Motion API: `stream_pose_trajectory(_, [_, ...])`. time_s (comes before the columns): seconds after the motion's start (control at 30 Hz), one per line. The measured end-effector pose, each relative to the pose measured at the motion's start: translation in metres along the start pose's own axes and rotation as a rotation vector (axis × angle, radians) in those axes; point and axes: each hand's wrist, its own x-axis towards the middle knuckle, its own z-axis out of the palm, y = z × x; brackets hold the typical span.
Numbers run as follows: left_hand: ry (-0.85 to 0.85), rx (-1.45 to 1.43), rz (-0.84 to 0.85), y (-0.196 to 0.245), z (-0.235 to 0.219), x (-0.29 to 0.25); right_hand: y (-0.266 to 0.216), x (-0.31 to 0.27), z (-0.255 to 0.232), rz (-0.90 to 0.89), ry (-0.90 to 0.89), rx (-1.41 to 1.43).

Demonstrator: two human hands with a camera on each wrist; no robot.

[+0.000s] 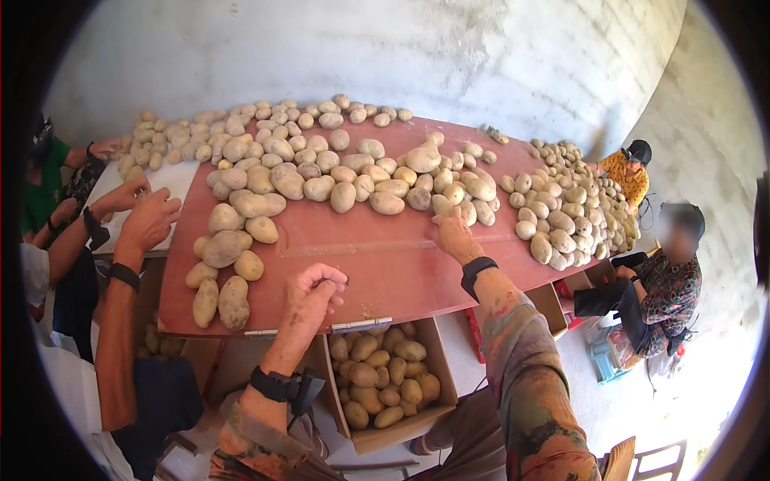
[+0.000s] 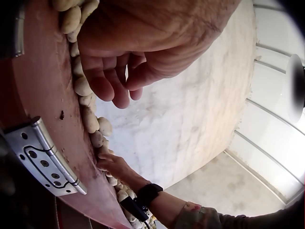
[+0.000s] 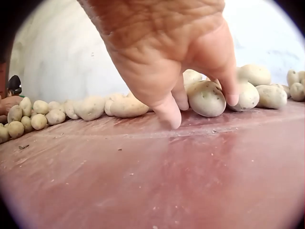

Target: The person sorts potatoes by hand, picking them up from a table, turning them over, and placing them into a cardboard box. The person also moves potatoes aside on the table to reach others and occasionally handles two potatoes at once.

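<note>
My left hand (image 1: 309, 301) hovers over the front edge of the red board (image 1: 385, 272), its fingers loosely bent and holding nothing; the left wrist view shows bare fingertips (image 2: 121, 98). Farther forward, my right hand (image 1: 455, 238) reaches down to the near edge of a long heap of potatoes (image 1: 342, 196). In the right wrist view its fingers (image 3: 230, 90) are spread, with one potato (image 3: 206, 98) between them, fingertips right at its sides. These potatoes are pale brown, roundish to oval, and lie directly on the board.
Below the front edge stands a cardboard box (image 1: 449, 365) of potatoes. A metal hinge (image 1: 361, 325) is fixed along that edge. Another potato pile (image 1: 565, 212) lies at the right. Other people's hands (image 1: 152, 220) work at the left; a person (image 1: 674, 289) sits at the right.
</note>
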Motion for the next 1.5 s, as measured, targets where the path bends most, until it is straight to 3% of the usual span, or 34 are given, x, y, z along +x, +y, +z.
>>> stream_pose_trajectory(0.1, [-0.007, 0.006, 0.002, -0.001, 0.000, 0.000, 0.000, -0.020, -0.007, -0.110, 0.030, 0.036])
stream_pose_trajectory(0.2, [-0.009, 0.007, 0.003, -0.002, -0.002, 0.000, -0.015, -0.052, -0.027, -0.044, -0.016, 0.065])
stream_pose_trajectory(0.53, [-0.040, 0.114, 0.023, -0.001, -0.003, -0.003, 0.010, -0.107, -0.027, -0.409, 0.092, 0.165])
stream_pose_trajectory(0.63, [-0.056, 0.144, 0.055, 0.002, -0.002, -0.005, -0.010, -0.102, -0.052, -0.166, -0.149, 0.017])
stream_pose_trajectory(0.83, [-0.075, 0.148, 0.073, -0.001, -0.008, 0.000, 0.001, -0.103, -0.029, -0.168, -0.022, -0.057])
stream_pose_trajectory(0.93, [-0.071, 0.163, 0.064, 0.000, -0.010, 0.000, 0.004, -0.101, -0.030, -0.104, -0.129, 0.030])
stream_pose_trajectory(1.23, [-0.049, 0.186, 0.075, 0.003, -0.007, -0.006, -0.024, -0.168, -0.050, -0.310, -0.241, 0.140])
stream_pose_trajectory(1.5, [-0.050, 0.159, 0.092, 0.003, -0.005, -0.005, -0.070, -0.222, -0.084, -0.400, -0.591, 0.036])
